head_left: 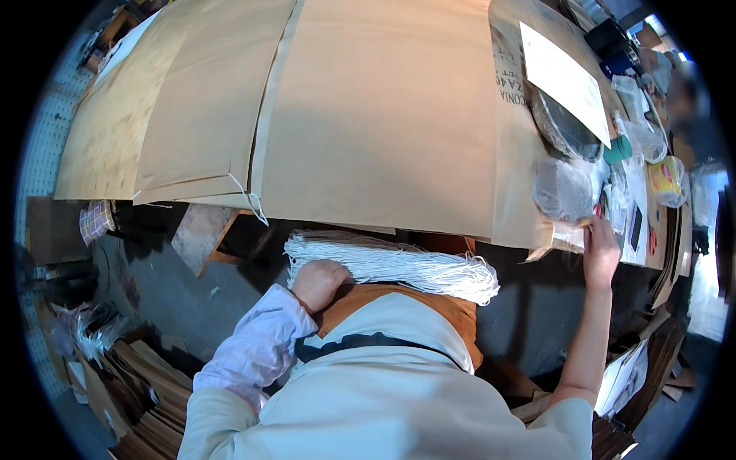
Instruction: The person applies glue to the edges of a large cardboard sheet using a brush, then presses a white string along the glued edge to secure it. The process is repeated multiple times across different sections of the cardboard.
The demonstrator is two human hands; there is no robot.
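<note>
1. White cord bundle (399,264) lies across the lap, under the left hand (318,282); fingers curled shut on its end, pinning it (keeps the strands together).
2. Right hand (600,249) reaches the brown paper sheets' (383,115) corner; fingertips on the edge, grip unclear.
3. Plastic bags (563,188) just beyond those fingertips.

The left hand (318,282) rests curled on the bundle of white cords (391,264), its fingers tucked under and out of sight, so whether they pinch any strands cannot be told. The right hand (600,249) reaches to the near edge of the brown-paper-covered desk (383,115); its fingertips merge with small clear plastic packets (563,190) there, too small to separate. A figure at the far right (686,96) is blurred. The stacked brown cardboard sheets (146,406) at lower left are cut off by the rim.
</note>
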